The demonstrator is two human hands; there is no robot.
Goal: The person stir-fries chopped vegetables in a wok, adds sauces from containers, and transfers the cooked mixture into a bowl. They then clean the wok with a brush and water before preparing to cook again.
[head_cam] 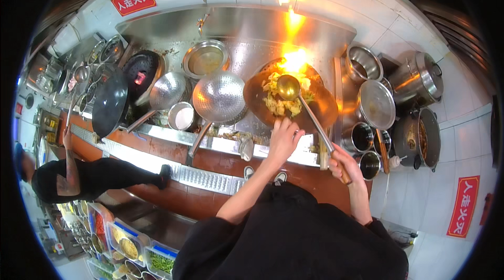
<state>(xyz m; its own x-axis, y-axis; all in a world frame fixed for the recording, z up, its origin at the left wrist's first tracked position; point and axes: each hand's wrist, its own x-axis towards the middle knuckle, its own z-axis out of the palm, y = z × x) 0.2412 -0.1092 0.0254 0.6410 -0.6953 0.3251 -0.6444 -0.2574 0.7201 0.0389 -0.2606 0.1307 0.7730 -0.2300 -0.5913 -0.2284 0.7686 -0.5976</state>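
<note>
In front of me a wok (254, 97) stands tilted over a burner, with yellow and green pieces of food (273, 105) in it. Bright flames (294, 59) rise from its far side. My left hand (284, 140) grips the near rim of the wok, its fingertips partly hidden there. The wooden end of a long-handled steel ladle (315, 120) is in my right hand (346, 164). The ladle's bowl is over the food, seen from its rounded underside.
Left of the wok are a perforated strainer (218, 97), a second strainer (167, 91) and a steel basin (205, 59). Pots (364, 63) and a round sieve (377, 105) crowd the right side. A co-worker (78, 177) holding a ladle stands at left, near another wok (110, 101).
</note>
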